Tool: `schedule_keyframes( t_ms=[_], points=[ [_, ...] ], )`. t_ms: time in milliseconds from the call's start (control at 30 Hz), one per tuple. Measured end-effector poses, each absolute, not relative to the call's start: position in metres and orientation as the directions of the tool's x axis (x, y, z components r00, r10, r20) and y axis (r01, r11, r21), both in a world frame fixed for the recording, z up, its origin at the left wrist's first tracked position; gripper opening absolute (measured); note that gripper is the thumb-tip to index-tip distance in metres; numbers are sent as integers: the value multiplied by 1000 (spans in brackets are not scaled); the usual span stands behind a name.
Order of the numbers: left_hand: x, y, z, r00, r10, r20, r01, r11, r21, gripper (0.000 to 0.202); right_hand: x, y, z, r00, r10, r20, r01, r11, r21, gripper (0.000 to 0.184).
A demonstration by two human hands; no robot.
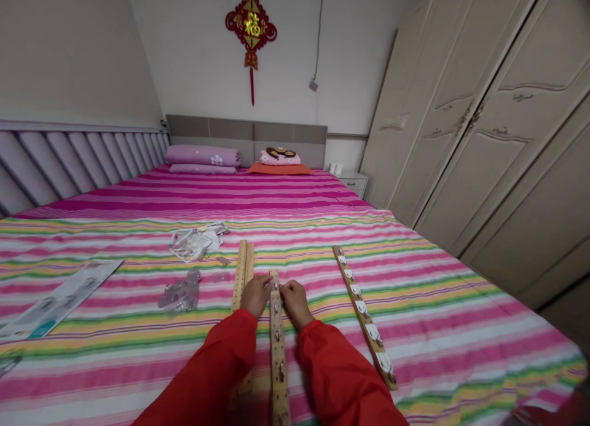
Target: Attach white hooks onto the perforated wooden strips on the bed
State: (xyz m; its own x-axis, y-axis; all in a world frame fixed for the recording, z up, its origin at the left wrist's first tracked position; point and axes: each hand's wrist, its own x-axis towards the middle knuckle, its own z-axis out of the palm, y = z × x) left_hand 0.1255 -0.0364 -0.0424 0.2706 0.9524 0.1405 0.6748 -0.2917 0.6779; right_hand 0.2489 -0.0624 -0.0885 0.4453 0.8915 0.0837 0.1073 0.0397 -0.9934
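Note:
A narrow wooden strip [276, 377] with a row of small metal fittings lies on the striped sheet, pointing away from me. At its far end my left hand [256, 295] comes in from the left, its fingers closed against the strip's edge beside the farthest metal fitting [275, 286]. From the opposite side my right hand [295, 300] has thumb and fingers pinched by that same fitting; what they hold is too small to tell. Left of my left hand lie bare wooden strips [240, 266] with rows of holes, partly covered by my sleeve.
Rightward lies another wooden strip [361, 306] bearing white pieces. Clear plastic bags [182, 292], more packaging [196, 241] and a long printed packet [64, 300] are on the left of the striped sheet [442, 327]. Folded bedding [203, 157] sits by the headboard; a wardrobe [479, 149] stands right.

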Motion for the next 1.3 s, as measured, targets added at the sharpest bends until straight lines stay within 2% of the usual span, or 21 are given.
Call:
schedule_keyframes(
  t_ms=[133,233,367,500,633,800,1100,1300],
  points=[
    [126,-35,-45,307,938,160,720,-339,605,31,249,-63,-91,443,892,87,127,34,-991,21],
    [126,-33,-49,334,929,160,741,-363,565,33,249,-65,-90,421,900,111,148,53,-988,11],
    [125,-32,-50,363,921,138,774,-381,506,37,252,-70,-84,271,929,253,302,168,-939,36],
    [125,-35,-46,372,922,107,811,-379,445,37,258,-70,-79,113,962,247,459,170,-872,39],
    [124,-37,-40,356,931,85,848,-360,388,33,260,-65,-75,22,975,221,470,185,-863,36],
    [125,-36,-37,349,935,64,863,-347,367,34,260,-61,-71,36,990,133,521,95,-848,36],
    [123,-35,-38,373,926,56,872,-370,320,37,258,-61,-72,44,997,66,594,27,-804,39],
    [120,-32,-43,380,922,75,850,-380,365,37,259,-61,-84,46,995,87,474,55,-879,40]
  ],
)
